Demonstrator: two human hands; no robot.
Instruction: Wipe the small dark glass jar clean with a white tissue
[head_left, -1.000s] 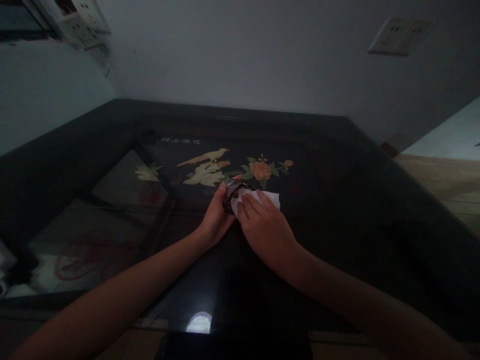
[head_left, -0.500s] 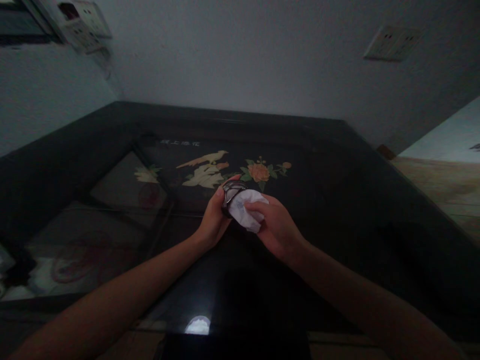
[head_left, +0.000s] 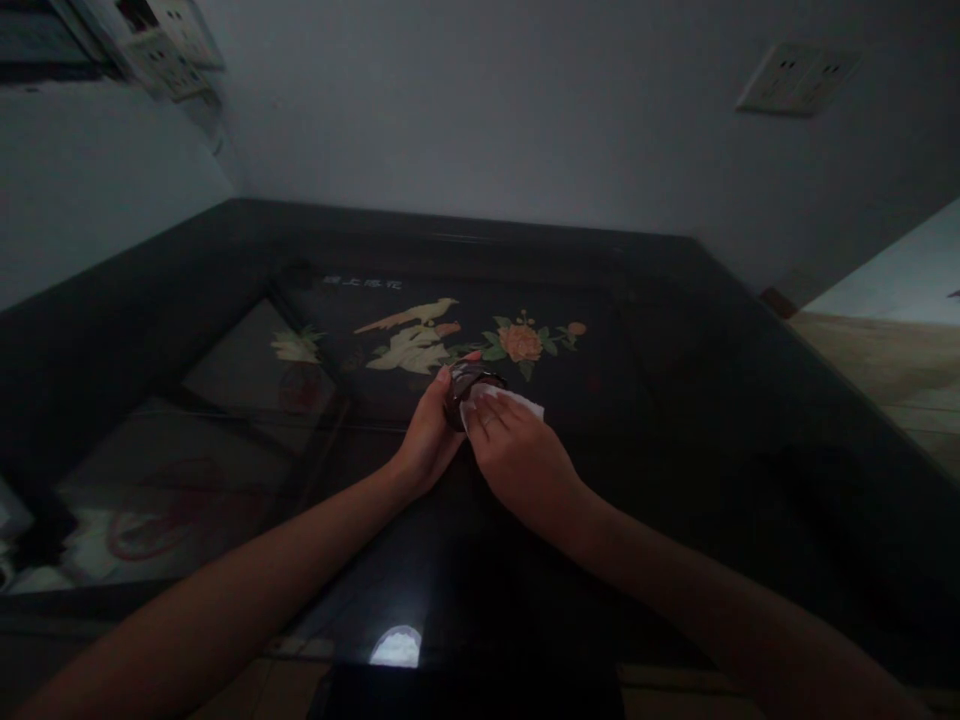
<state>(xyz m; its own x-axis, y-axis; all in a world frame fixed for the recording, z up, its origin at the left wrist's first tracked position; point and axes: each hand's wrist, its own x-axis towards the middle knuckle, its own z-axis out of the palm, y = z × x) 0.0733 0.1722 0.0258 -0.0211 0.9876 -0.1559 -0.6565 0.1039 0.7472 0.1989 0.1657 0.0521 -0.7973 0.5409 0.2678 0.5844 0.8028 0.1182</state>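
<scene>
My left hand [head_left: 429,438] is curled round a small dark round object [head_left: 463,381] with a shiny rim, holding it just above the dark glass tabletop [head_left: 675,420]. My right hand [head_left: 517,455] presses a white tissue [head_left: 517,403] against that object, fingers close together over the paper. What the object is, I cannot make out in the dim light. Both forearms reach in from the bottom of the view.
Under the glass lies a dark panel inlaid with a pale bird [head_left: 409,335] and an orange flower [head_left: 520,341]. A white wall with a socket plate [head_left: 799,75] stands behind. A lamp's reflection [head_left: 397,646] glints near the front edge. Wooden floor [head_left: 877,360] shows at right.
My right hand had turned over with the tissue bunched in it; now it is palm down again, pressing the tissue flat on the object. My left hand has barely moved.
</scene>
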